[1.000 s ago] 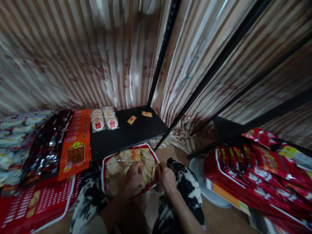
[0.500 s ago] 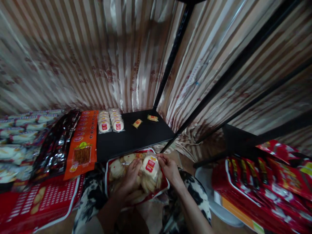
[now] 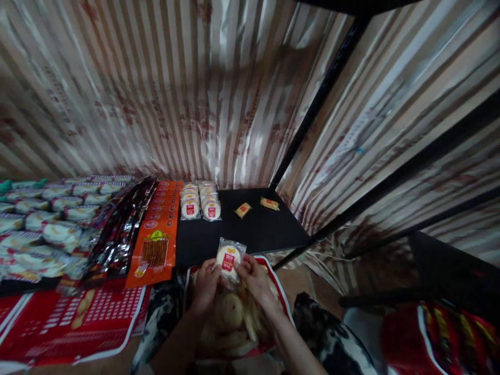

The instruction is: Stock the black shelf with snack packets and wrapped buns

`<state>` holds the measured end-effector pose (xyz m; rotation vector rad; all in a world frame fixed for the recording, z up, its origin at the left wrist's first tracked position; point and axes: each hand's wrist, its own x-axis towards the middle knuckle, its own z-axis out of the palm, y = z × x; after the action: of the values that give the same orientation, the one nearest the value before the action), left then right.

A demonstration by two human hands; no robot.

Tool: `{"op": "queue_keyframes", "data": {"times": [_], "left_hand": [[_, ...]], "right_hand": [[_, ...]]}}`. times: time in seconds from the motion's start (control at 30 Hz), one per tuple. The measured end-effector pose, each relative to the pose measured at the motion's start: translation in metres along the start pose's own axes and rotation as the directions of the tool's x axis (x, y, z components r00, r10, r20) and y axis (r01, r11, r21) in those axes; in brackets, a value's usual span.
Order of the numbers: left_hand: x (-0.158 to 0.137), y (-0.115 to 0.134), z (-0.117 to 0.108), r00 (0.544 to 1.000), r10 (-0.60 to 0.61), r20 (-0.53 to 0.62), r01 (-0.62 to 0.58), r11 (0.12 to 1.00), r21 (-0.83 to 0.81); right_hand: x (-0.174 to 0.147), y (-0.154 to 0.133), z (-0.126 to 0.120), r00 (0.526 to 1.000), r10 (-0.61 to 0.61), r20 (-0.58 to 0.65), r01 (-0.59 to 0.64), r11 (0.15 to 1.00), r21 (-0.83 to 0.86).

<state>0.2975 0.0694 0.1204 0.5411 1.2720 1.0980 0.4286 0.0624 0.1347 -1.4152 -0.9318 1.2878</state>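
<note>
Between my two hands is a round white cracker packet [image 3: 228,260] in clear wrap with a red label. My left hand [image 3: 207,284] grips its left edge, and my right hand [image 3: 255,278] grips its lower right side. Below them sits a red basket [image 3: 287,299] with a white rim, filled with more wrapped crackers [image 3: 228,312]. On the black shelf [image 3: 250,234] ahead stand two rows of the same white cracker packets [image 3: 190,208], each packet leaning on the one behind. Two small yellow packets [image 3: 242,210] lie to their right.
Orange snack packs [image 3: 154,245], dark shiny packs [image 3: 117,234] and rows of white-wrapped snacks [image 3: 50,208] fill the shelf's left side. Below is a red basket [image 3: 97,323]. Black posts [image 3: 324,94] rise on the right, near another basket of red packets [image 3: 441,338]. Striped sheeting hangs behind.
The cracker packet has risen from over the basket toward the shelf's front edge, and my left hand now grips it too. The view has turned left.
</note>
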Motion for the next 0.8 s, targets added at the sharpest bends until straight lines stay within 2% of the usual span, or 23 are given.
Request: {"op": "queue_keyframes", "data": {"times": [0.13,0.2,0.3,0.53,0.8], "left_hand": [[0.020,0.008,0.000,0.998,0.044,-0.052,-0.043,0.999,0.025],[0.033,0.015,0.002,0.991,0.109,-0.073,-0.095,0.980,0.175],[0.055,0.027,0.006,0.971,0.219,-0.095,-0.157,0.885,0.438],[0.092,0.051,0.015,0.921,0.362,-0.142,-0.183,0.727,0.662],[0.106,0.059,0.021,0.907,0.408,-0.101,-0.164,0.565,0.809]], "right_hand": [[0.029,0.001,0.014,0.995,-0.101,0.016,0.102,0.984,-0.149],[0.049,-0.002,0.018,0.988,-0.153,0.027,0.154,0.957,-0.244],[0.080,-0.010,0.024,0.979,-0.204,0.018,0.193,0.894,-0.403],[0.135,-0.022,0.039,0.965,-0.262,0.005,0.216,0.786,-0.579],[0.159,-0.022,0.053,0.964,-0.265,-0.008,0.160,0.603,-0.781]]}}
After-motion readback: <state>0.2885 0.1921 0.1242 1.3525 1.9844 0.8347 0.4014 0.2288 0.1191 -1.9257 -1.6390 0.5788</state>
